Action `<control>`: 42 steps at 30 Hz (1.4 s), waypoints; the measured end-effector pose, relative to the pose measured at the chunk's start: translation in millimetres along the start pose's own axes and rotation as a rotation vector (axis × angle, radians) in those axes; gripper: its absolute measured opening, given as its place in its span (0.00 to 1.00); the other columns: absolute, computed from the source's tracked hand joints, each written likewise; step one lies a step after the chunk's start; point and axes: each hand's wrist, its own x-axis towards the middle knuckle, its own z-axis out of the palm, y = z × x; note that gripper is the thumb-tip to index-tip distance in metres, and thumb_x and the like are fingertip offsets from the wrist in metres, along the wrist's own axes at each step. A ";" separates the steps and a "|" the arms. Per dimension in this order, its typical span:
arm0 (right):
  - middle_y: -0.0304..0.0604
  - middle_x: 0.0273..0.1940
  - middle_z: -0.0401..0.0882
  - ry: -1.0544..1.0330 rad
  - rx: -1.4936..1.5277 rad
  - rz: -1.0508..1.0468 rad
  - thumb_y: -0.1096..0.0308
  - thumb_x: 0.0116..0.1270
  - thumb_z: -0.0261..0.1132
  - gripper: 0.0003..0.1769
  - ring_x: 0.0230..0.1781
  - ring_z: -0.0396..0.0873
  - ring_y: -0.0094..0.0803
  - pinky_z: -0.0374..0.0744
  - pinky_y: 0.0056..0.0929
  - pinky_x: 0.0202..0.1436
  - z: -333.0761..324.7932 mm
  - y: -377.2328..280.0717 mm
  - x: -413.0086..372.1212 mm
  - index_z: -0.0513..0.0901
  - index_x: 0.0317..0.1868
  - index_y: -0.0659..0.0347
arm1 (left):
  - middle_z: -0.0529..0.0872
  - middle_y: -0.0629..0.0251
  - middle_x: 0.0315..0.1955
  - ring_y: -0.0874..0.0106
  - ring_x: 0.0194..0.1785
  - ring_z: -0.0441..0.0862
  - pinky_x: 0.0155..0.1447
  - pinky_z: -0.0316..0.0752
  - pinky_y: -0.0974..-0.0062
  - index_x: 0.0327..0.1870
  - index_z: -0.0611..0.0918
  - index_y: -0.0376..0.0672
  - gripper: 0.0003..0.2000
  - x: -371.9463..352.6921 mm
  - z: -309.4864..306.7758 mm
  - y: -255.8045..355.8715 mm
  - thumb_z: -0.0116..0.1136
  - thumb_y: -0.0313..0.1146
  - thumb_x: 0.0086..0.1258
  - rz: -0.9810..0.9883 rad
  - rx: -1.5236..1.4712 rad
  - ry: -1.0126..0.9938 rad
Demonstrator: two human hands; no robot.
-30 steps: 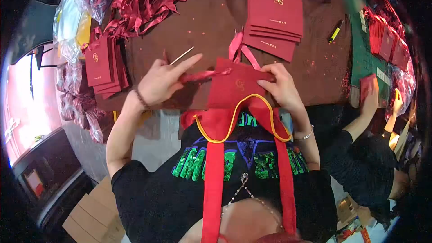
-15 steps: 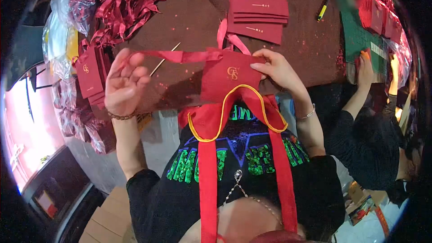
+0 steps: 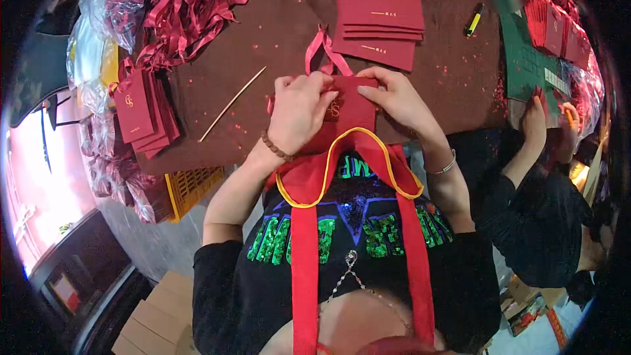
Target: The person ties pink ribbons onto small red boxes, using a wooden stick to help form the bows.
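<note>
A small dark-red paper bag (image 3: 358,108) with a gold logo lies in front of me at the table's near edge. My right hand (image 3: 401,100) pinches its upper right corner, thumb on the front. Curled over the bag's upper left part is my left hand (image 3: 297,110), covering some of the logo. A bit of red ribbon shows at that hand's left side; its fingertips and most of the ribbon they close on are hidden. Beyond the top edge, a pink-red ribbon loop (image 3: 338,60) sticks up from the bag.
Flat red bags (image 3: 381,0) are stacked ahead; more bags (image 3: 135,105) lie left, below a heap of red ribbons (image 3: 190,6). A thin wooden stick (image 3: 232,104) and a yellow-black marker (image 3: 474,20) rest on the brown cloth (image 3: 276,13). At right, a co-worker's hands (image 3: 536,118) work beside a green mat (image 3: 522,59).
My left hand has come in from the far left, where it held the ribbon stretched out, to the bag's top edge. My right hand stays on the bag's corner.
</note>
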 end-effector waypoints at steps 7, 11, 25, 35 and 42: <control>0.33 0.35 0.78 -0.005 -0.024 -0.027 0.71 0.63 0.61 0.13 0.32 0.72 0.14 0.72 0.15 0.35 0.0 4.6 3.8 0.77 0.47 0.67 | 0.75 0.68 0.28 0.68 0.37 0.73 0.44 0.59 0.67 0.42 0.79 0.47 0.09 1.2 13.3 5.2 0.54 0.31 0.61 0.181 0.267 0.113; 0.33 0.35 0.78 -0.002 -0.090 0.038 0.71 0.64 0.61 0.12 0.32 0.73 0.14 0.73 0.15 0.36 -1.2 -5.4 -0.3 0.77 0.47 0.66 | 0.75 0.69 0.28 0.70 0.36 0.73 0.43 0.59 0.67 0.38 0.77 0.47 0.06 2.2 21.3 3.3 0.54 0.32 0.61 0.188 0.251 0.166; 0.32 0.35 0.78 0.037 -0.069 0.060 0.72 0.64 0.61 0.11 0.31 0.72 0.13 0.73 0.15 0.36 0.0 -5.9 -4.6 0.78 0.46 0.66 | 0.75 0.67 0.24 0.69 0.34 0.73 0.44 0.60 0.63 0.29 0.74 0.47 0.03 3.6 27.2 16.2 0.52 0.34 0.59 0.193 0.438 0.185; 0.45 0.40 0.79 0.125 -0.129 -0.415 0.72 0.61 0.61 0.11 0.43 0.77 0.29 0.75 0.28 0.50 14.9 15.0 -7.9 0.78 0.43 0.68 | 0.75 0.64 0.26 0.67 0.35 0.73 0.43 0.61 0.58 0.32 0.75 0.45 0.07 2.1 33.7 15.8 0.49 0.35 0.55 0.232 0.555 0.109; 0.46 0.47 0.79 -0.025 -0.029 -0.251 0.70 0.63 0.61 0.16 0.49 0.76 0.30 0.73 0.28 0.55 7.6 8.3 -6.1 0.77 0.51 0.66 | 0.75 0.71 0.28 0.70 0.39 0.74 0.44 0.61 0.62 0.29 0.77 0.52 0.08 8.8 11.2 20.1 0.62 0.41 0.51 0.259 0.456 0.231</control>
